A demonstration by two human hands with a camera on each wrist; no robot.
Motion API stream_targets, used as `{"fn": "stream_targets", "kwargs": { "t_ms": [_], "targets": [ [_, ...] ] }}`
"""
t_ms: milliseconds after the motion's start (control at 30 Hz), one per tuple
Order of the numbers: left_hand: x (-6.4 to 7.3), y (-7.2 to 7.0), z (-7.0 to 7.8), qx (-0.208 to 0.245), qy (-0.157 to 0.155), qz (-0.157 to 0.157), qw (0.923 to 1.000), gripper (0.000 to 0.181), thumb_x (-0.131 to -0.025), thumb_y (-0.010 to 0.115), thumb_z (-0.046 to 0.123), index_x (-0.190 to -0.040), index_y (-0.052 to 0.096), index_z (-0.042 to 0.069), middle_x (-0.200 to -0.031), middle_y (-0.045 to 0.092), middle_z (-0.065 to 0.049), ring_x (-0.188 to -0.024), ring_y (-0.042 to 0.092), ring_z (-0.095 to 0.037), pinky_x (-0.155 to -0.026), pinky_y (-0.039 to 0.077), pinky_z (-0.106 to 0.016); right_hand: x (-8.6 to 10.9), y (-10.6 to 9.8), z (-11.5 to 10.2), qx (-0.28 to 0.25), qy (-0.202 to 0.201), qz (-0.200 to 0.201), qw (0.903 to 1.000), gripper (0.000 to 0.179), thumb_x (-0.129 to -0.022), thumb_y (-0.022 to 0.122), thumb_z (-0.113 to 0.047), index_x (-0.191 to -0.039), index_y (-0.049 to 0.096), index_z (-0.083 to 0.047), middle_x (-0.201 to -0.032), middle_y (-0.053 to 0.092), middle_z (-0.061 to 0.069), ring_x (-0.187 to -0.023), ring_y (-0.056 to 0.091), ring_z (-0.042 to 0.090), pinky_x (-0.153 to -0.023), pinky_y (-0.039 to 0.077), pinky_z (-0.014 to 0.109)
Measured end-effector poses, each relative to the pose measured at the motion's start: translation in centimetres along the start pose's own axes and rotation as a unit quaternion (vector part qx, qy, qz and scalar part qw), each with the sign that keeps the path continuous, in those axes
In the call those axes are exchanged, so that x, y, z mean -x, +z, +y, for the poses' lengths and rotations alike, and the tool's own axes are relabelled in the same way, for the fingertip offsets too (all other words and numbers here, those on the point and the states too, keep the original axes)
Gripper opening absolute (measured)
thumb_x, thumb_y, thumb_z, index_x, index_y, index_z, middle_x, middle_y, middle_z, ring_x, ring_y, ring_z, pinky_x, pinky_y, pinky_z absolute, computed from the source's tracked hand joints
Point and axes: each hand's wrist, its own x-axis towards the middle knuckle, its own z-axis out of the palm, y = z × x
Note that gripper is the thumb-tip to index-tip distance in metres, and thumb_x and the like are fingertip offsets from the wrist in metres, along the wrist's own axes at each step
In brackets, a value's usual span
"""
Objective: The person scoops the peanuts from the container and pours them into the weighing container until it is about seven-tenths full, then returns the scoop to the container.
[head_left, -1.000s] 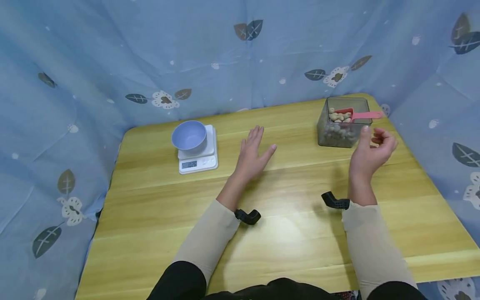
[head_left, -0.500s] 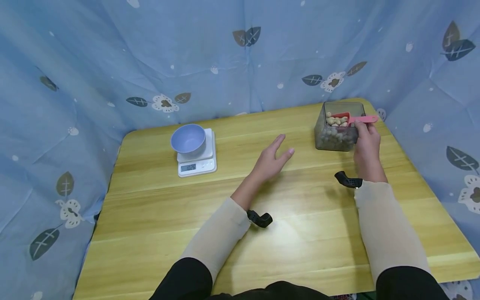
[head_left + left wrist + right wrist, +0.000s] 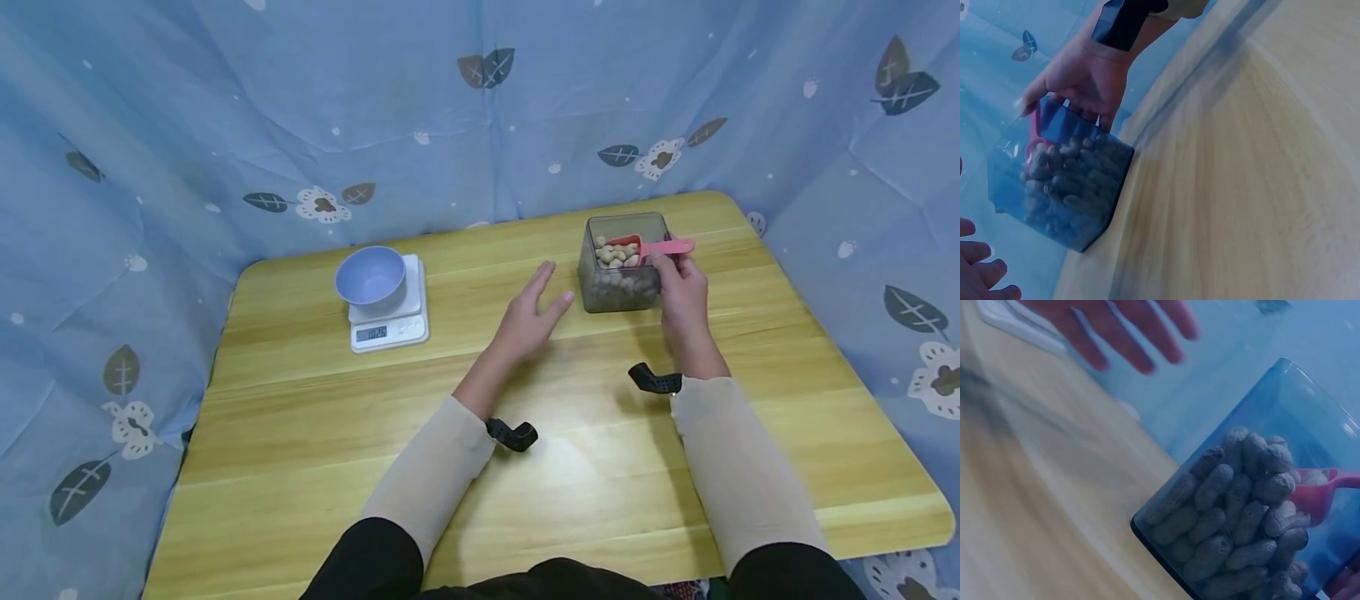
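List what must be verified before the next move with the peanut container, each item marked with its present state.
1. Right hand secure on the translucent peanut container: ok, it grips the side wall.
2. Left hand free: ok, fingers extended, apart from the container.
3. Pink scoop inside: ok, its head lies among the peanuts, handle sticking out over the edge.
4. Container base resting on the wooden table: cannot tell.
5. Blue bowl placed on the digital kitchen scale: ok, upright.
6. Exact scale reading: cannot tell, digits show but any decimal point is too small.
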Motion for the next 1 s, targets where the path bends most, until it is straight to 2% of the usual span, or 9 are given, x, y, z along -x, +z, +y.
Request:
{"fn": "stream_targets", "kwargs": {
  "t_ms": [233, 333, 433, 500, 633, 700, 833, 933, 1000],
  "targets": [
    [0.7, -1.8, -0.7, -0.008, 0.031, 0.047, 0.9984, 0.066, -0.099, 0.040, 0.060, -0.157, 0.018, 0.036, -0.162, 0.013, 0.020, -0.150, 0.018, -0.010, -0.123, 0.020, -0.039, 2.5, 4.0, 1.9, 0.041, -0.024, -0.042, 0.9980, 0.055, -0.097, 0.062, -0.023, -0.146, 0.046, -0.005, -0.152, 0.044, 0.010, -0.138, 0.040, 0.012, -0.117, 0.032, 0.026],
    [1.3, -2.5, -1.1, -0.021, 0.048, 0.059, 0.9969, 0.064, -0.101, 0.038, 0.055, -0.158, 0.020, 0.031, -0.162, 0.011, 0.022, -0.150, 0.019, -0.009, -0.123, 0.021, -0.040, 3.8, 5.5, 2.4, 0.065, -0.029, -0.055, 0.9960, 0.056, -0.096, 0.064, -0.024, -0.147, 0.047, -0.009, -0.145, 0.050, 0.012, -0.132, 0.045, 0.014, -0.111, 0.039, 0.024],
    [2.1, -3.1, -1.6, -0.043, 0.061, 0.072, 0.9946, 0.061, -0.104, 0.036, 0.050, -0.158, 0.023, 0.024, -0.163, 0.012, 0.018, -0.149, 0.020, -0.010, -0.122, 0.023, -0.041, 5.0, 6.7, 2.6, 0.094, -0.028, -0.076, 0.9923, 0.058, -0.095, 0.066, -0.027, -0.147, 0.045, -0.013, -0.142, 0.050, 0.011, -0.131, 0.046, 0.017, -0.108, 0.043, 0.027],
    [2.6, -3.5, -2.0, -0.063, 0.067, 0.085, 0.9922, 0.060, -0.105, 0.035, 0.048, -0.157, 0.026, 0.020, -0.164, 0.015, 0.013, -0.149, 0.022, -0.011, -0.122, 0.026, -0.042, 5.5, 7.3, 2.5, 0.114, -0.027, -0.094, 0.9886, 0.061, -0.094, 0.067, -0.029, -0.148, 0.044, -0.013, -0.146, 0.047, 0.010, -0.135, 0.044, 0.019, -0.109, 0.043, 0.033],
    [3.3, -4.4, -2.4, -0.104, 0.075, 0.110, 0.9857, 0.058, -0.106, 0.034, 0.043, -0.156, 0.030, 0.015, -0.164, 0.019, 0.007, -0.148, 0.025, -0.013, -0.120, 0.029, -0.042, 5.9, 8.1, 1.8, 0.169, -0.034, -0.141, 0.9748, 0.070, -0.093, 0.068, -0.033, -0.151, 0.036, -0.011, -0.151, 0.042, 0.012, -0.139, 0.041, 0.025, -0.112, 0.041, 0.043],
    [3.6, -4.8, -2.6, -0.123, 0.073, 0.113, 0.9833, 0.058, -0.106, 0.034, 0.043, -0.156, 0.029, 0.014, -0.164, 0.017, 0.009, -0.149, 0.023, -0.013, -0.120, 0.029, -0.042, 5.8, 8.3, 1.4, 0.201, -0.029, -0.168, 0.9647, 0.073, -0.093, 0.067, -0.035, -0.153, 0.032, -0.012, -0.149, 0.042, 0.015, -0.137, 0.043, 0.027, -0.109, 0.044, 0.042],
    [3.9, -5.4, -2.8, -0.145, 0.070, 0.110, 0.9807, 0.059, -0.106, 0.032, 0.043, -0.156, 0.028, 0.013, -0.164, 0.013, 0.012, -0.150, 0.020, -0.012, -0.121, 0.027, -0.041, 5.1, 8.4, 0.1, 0.276, -0.012, -0.216, 0.9364, 0.081, -0.092, 0.068, -0.041, -0.154, 0.026, -0.011, -0.143, 0.047, 0.018, -0.127, 0.051, 0.031, -0.097, 0.050, 0.040],
    [4.1, -5.7, -2.9, -0.149, 0.066, 0.104, 0.9811, 0.059, -0.106, 0.031, 0.044, -0.157, 0.026, 0.015, -0.163, 0.011, 0.014, -0.150, 0.021, -0.014, -0.121, 0.027, -0.041, 4.6, 8.6, -1.3, 0.360, -0.027, -0.236, 0.9022, 0.088, -0.088, 0.070, -0.047, -0.155, 0.027, -0.009, -0.142, 0.046, 0.019, -0.121, 0.052, 0.032, -0.092, 0.051, 0.044],
    [4.2, -5.8, -3.0, -0.150, 0.062, 0.100, 0.9817, 0.059, -0.106, 0.030, 0.045, -0.157, 0.025, 0.016, -0.163, 0.010, 0.016, -0.150, 0.022, -0.015, -0.121, 0.027, -0.042, 4.4, 8.9, -2.4, 0.428, -0.059, -0.243, 0.8688, 0.090, -0.085, 0.072, -0.051, -0.154, 0.031, -0.010, -0.138, 0.047, 0.019, -0.112, 0.052, 0.033, -0.087, 0.050, 0.047]
  ]
}}
